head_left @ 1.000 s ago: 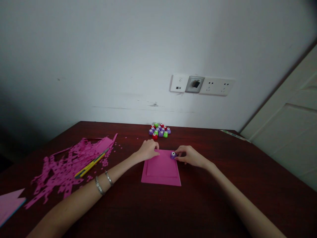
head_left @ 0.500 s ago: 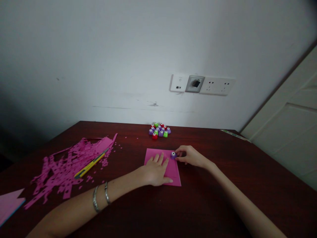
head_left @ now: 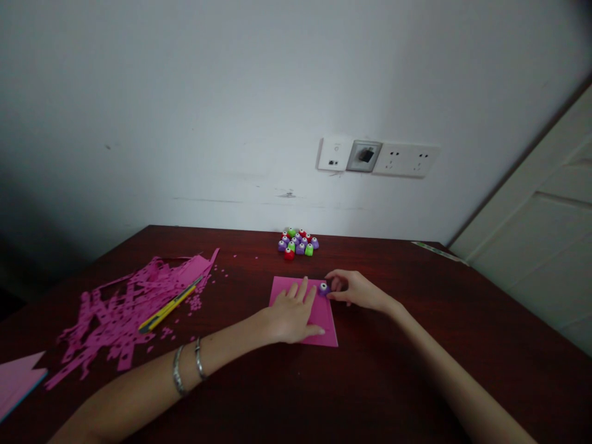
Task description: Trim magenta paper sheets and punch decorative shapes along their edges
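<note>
A pink paper sheet (head_left: 324, 324) lies on the dark wooden table (head_left: 370, 382) in front of me. My left hand (head_left: 291, 311) rests flat on it, fingers spread. A small purple paper punch (head_left: 323, 288) sits at the sheet's far right corner. My right hand (head_left: 354, 288) pinches that punch with thumb and fingers curled around it.
A cluster of several small coloured punches (head_left: 298, 242) stands near the wall. Pink paper scraps (head_left: 124, 308) and a yellow utility knife (head_left: 169, 305) lie at the left. Another pink sheet (head_left: 16, 379) pokes in at the lower left. Wall sockets (head_left: 377, 158) are above; a door (head_left: 541, 234) at right.
My left hand moved from the sheet's far left corner down onto the sheet's middle and flattened out. My right hand stayed on the purple punch, closing a little tighter.
</note>
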`<state>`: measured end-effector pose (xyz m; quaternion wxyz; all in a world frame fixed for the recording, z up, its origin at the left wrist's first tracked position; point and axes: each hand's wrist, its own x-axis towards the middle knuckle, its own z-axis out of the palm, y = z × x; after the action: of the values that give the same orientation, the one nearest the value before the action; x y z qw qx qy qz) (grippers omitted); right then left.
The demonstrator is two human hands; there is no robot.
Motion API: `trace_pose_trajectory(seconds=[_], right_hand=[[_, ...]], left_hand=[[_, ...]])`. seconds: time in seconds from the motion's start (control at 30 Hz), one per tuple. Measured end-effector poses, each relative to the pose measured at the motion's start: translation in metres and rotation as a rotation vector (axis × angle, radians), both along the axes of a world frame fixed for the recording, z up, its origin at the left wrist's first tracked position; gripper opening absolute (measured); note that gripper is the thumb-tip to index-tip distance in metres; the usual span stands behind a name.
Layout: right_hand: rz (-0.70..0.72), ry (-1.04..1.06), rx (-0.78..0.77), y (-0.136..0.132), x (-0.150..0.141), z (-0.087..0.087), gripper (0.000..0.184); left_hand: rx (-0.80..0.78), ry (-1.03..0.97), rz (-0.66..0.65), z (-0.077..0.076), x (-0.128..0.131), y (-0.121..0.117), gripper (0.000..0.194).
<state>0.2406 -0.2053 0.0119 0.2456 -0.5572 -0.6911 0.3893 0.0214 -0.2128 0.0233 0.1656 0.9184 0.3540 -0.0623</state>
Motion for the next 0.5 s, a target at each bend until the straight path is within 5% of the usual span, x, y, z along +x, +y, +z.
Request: trace_pose_trajectory(seconds=[0.17,0.27,0.5], right_hand=[[-0.176,0.036,-0.175,0.002,0.009,0.005,0.048],[-0.191,0.045,-0.290,0.004,0.008,0.007,0.055],[-0.105,-0.090,-0.493,0.019,-0.007,0.021,0.068]], left_hand=[[0.239,-0.159,0.090,0.016,0.002,0.012,0.070],[0.239,-0.271,0.158,0.022,0.001,0.032,0.052],[-0.442,-0.345,0.195,0.016,0.012,0.075,0.048]])
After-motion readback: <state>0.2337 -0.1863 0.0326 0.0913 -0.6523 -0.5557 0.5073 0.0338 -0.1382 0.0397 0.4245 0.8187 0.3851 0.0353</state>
